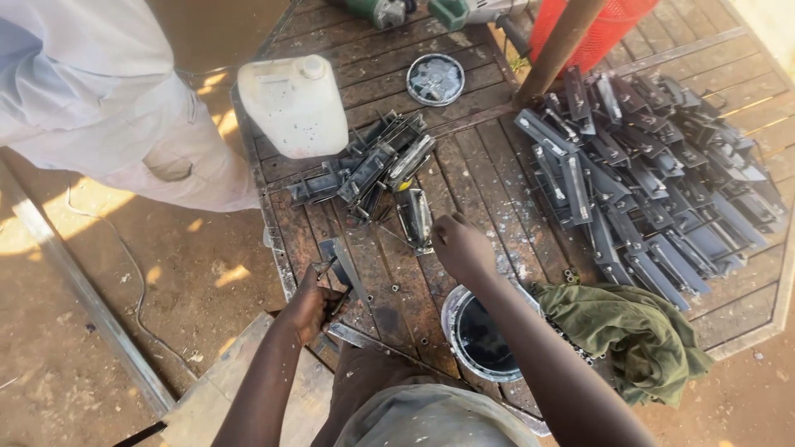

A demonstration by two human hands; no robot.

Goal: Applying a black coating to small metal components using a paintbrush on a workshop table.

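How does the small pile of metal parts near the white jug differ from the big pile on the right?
The small pile holds few parts, the big pile many. The small pile lies beside the white jug, the big pile by the red basket. Both are dark metal pieces on the wooden table.

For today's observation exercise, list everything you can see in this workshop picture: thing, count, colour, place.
jerrycan: one, white, table's upper left
round lid: one, silvery, top middle
small pile of metal parts: many, dark grey, table middle
big pile of metal parts: many, dark grey, right
paint tin: one, black inside, table's near edge
rag: one, green, lower right
crate: one, red, top
bystander: one, pale clothes, upper left
left hand: grips a flat metal piece
right hand: closed, above the table
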